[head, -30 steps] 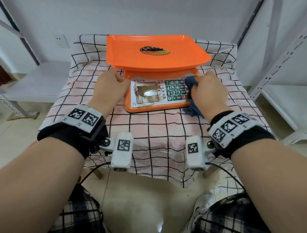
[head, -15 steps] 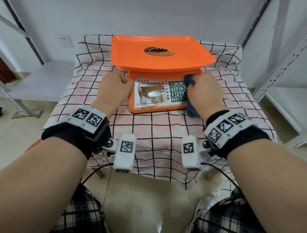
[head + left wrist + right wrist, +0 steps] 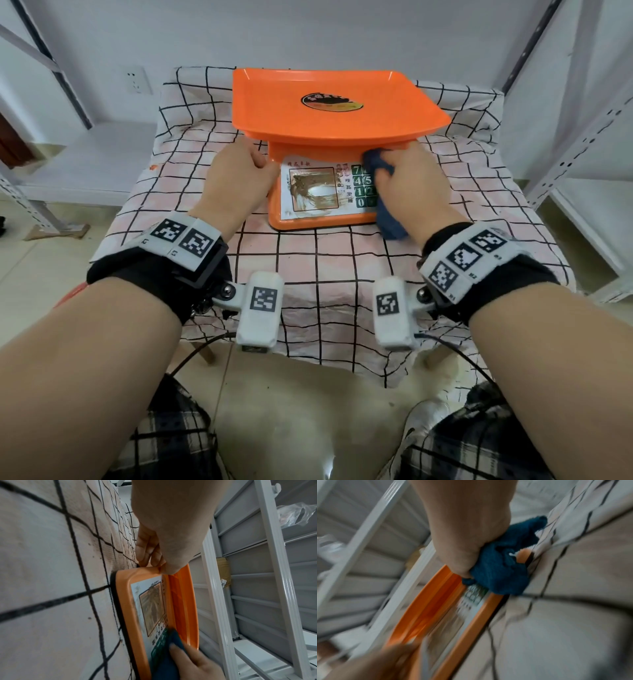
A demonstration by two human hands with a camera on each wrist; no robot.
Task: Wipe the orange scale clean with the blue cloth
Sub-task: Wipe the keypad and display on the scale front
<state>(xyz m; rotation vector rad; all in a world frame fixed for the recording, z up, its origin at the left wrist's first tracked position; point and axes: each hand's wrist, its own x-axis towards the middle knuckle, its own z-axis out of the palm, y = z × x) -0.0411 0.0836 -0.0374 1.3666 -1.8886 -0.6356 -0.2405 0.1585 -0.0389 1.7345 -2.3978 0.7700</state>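
The orange scale (image 3: 329, 113) stands on a checked cloth, its front panel smeared brown over the display window (image 3: 313, 188). My left hand (image 3: 239, 178) holds the left side of the scale's base, thumb on the upper front corner; the left wrist view shows the fingers (image 3: 147, 547) along that side of the scale (image 3: 126, 601). My right hand (image 3: 407, 185) grips the bunched blue cloth (image 3: 390, 219) and presses it on the green keypad, hiding its right columns. The right wrist view, blurred, shows the blue cloth (image 3: 501, 566) against the scale (image 3: 426, 608).
The pink-and-white checked tablecloth (image 3: 325, 274) covers a small table. White metal shelving (image 3: 582, 137) stands close on the right and a low white shelf (image 3: 85, 154) on the left. My plaid-clad knees and a shoe (image 3: 424, 431) are below the table's front edge.
My right hand has slid the blue cloth leftward over the keypad, covering more keys. My left hand keeps its hold on the scale's left side.
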